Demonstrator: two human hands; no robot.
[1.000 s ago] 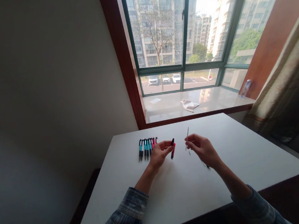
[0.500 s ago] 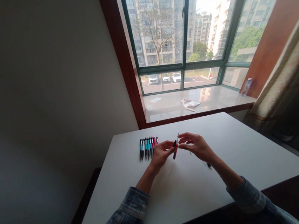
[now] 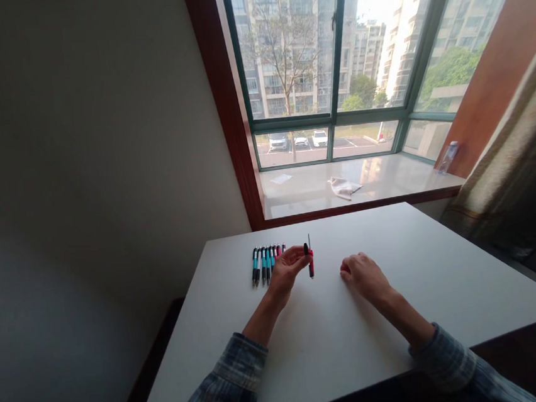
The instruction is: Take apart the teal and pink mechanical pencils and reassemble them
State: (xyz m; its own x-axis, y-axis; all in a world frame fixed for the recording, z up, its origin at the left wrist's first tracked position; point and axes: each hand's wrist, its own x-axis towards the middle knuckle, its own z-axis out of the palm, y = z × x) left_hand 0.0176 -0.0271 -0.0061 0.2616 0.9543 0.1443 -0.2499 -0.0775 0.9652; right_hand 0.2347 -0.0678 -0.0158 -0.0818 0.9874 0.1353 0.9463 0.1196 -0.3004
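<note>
My left hand [image 3: 285, 272] is closed over the table, its fingertips pinching a red and black pen barrel [image 3: 311, 267] held upright. A thin refill [image 3: 308, 240] sticks up out of the top of the barrel. A separate black piece [image 3: 306, 248] stands beside it at the same fingertips. To the right, my right hand [image 3: 366, 275] is low at the tabletop with its fingers curled together; what they hold, if anything, is hidden. Left of my left hand lies a row of several pens [image 3: 260, 266] with blue, white and red barrels, partly covered by that hand.
The white table [image 3: 312, 361] reaches to the window sill [image 3: 296, 195], where a crumpled cloth [image 3: 345, 187] and a clear bottle [image 3: 447, 158] are. A wall [image 3: 102, 147] stands at the left and a curtain [image 3: 503, 140] hangs at the right.
My right hand has moved down and away from the pen barrel to the tabletop, covering small parts that showed there. My left hand still holds the barrel, now more upright.
</note>
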